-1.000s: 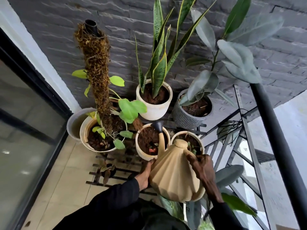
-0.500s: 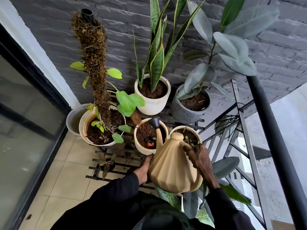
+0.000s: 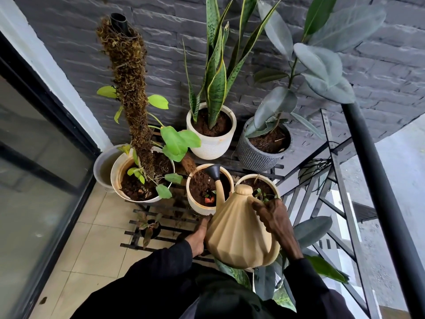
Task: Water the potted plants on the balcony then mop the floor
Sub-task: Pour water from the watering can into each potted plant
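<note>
Two hands were on the watering can (image 3: 234, 233). The right hand (image 3: 273, 218) gripped the handle near the lid, fingers curled tight round it, knuckles up. The left hand (image 3: 198, 236) pressed against the can's lower left side. Its thumb lay along the wall, but the other fingers were hidden behind the body, so their spread could not be told. The can was tilted forward above the black slatted stand (image 3: 138, 233). Its black spout head (image 3: 213, 171) hung over the soil of the small cream pot (image 3: 197, 207), between the moss-pole pot (image 3: 115, 172) and a second cream pot (image 3: 264, 177).
</note>
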